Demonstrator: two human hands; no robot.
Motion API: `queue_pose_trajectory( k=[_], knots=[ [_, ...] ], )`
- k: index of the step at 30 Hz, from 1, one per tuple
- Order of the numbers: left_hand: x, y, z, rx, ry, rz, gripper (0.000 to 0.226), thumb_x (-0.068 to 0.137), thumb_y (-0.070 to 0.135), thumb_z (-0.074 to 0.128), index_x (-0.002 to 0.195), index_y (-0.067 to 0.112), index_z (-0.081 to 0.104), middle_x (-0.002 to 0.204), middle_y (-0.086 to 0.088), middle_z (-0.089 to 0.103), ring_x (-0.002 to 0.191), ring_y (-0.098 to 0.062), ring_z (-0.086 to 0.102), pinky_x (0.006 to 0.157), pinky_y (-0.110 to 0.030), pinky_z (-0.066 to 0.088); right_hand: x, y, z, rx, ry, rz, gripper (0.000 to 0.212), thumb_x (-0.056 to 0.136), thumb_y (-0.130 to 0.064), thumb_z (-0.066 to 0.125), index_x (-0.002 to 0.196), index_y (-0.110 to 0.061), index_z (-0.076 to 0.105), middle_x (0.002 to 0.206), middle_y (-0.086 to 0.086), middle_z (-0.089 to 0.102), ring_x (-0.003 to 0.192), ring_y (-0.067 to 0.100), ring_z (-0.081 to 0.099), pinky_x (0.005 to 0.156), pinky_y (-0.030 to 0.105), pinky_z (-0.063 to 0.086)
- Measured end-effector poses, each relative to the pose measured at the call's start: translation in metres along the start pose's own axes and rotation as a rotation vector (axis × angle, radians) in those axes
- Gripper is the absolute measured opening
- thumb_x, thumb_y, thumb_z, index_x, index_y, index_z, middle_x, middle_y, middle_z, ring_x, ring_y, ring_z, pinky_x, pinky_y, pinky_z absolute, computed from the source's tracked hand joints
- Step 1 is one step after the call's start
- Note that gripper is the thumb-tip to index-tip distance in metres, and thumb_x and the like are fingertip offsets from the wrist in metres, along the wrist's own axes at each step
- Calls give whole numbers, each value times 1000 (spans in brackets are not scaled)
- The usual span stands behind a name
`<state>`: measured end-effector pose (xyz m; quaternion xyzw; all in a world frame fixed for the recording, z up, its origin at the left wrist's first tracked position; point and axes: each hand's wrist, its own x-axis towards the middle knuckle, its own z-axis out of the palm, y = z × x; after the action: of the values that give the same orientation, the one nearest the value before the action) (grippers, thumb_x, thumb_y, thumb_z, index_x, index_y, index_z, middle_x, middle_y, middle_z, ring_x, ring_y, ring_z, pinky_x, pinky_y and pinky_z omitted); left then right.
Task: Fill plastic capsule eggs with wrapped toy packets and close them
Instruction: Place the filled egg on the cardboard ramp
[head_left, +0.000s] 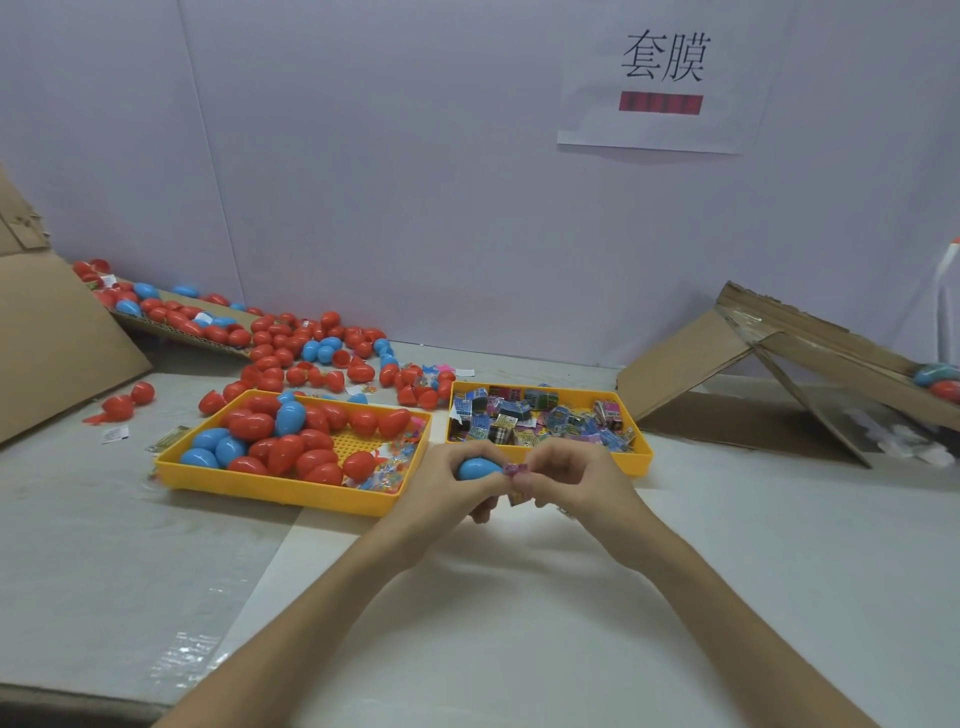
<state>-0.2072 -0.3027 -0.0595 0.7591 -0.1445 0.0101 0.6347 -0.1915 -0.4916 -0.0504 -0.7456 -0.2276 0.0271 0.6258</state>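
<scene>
A blue capsule egg (478, 467) sits just above the middle of the frame, gripped in the curled fingers of the left hand (447, 483); right against its open end a small pink wrapped packet (516, 471) is pinched by the fingertips of the right hand (571, 478); the two hands meet above the pale tabletop (519, 623), just in front of two trays. Left of centre, the egg tray (280, 493) is yellow and holds red and blue eggs plus a few bright scraps; beside it to the right, the packet tray (640, 462), also yellow, is heaped with printed packets. Further back, toward the left, loose eggs (311, 343) spill across the tabletop and onto a cardboard sheet; at the right edge folded cardboard (727, 374) leans up like a ramp; a paper sign (660, 119) hangs on the wall, upper right.
</scene>
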Motion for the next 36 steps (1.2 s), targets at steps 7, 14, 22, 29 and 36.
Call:
queue_pose_trajectory(
  k=[7, 14, 22, 29, 36],
  knots=[
    [-1, 5, 0, -53, -4, -2, 19, 93, 17, 73, 77, 28, 74, 65, -2, 63, 59, -14, 58, 57, -23, 51, 0, -1, -3, 10, 66, 25, 5, 91, -7, 71, 92, -8, 75, 80, 8, 74, 75, 17, 65, 66, 24, 53],
    [0, 4, 0, -72, 9, -20, 19, 93, 17, 72, 77, 26, 76, 68, -4, 67, 61, -16, 62, 60, -25, 55, -1, -5, -4, 40, 57, 12, 20, 88, -6, 73, 89, -25, 79, 86, 5, 77, 80, 15, 69, 68, 22, 54],
    [1, 0, 0, -20, 60, -15, 20, 91, 7, 68, 75, 18, 71, 62, -4, 64, 56, -17, 58, 54, -25, 49, 2, -2, -7, 241, 73, -18, 24, 73, -19, 81, 97, -20, 77, 96, 18, 76, 94, 30, 73, 83, 31, 57],
    [3, -3, 0, 12, 123, -37, 13, 91, 9, 70, 80, 16, 71, 60, 2, 64, 54, -12, 58, 51, -20, 47, 2, 0, -3, 265, 88, -24, 25, 70, -15, 82, 93, -22, 79, 98, 14, 76, 94, 26, 72, 81, 29, 57],
    [2, -3, 4, 48, 89, 17, 11, 89, 22, 76, 79, 21, 72, 62, 5, 66, 54, -7, 60, 51, -16, 47, 0, -4, -1, 196, 89, -39, 28, 82, 6, 74, 89, -21, 79, 92, 9, 76, 89, 19, 72, 75, 24, 55]
  ],
)
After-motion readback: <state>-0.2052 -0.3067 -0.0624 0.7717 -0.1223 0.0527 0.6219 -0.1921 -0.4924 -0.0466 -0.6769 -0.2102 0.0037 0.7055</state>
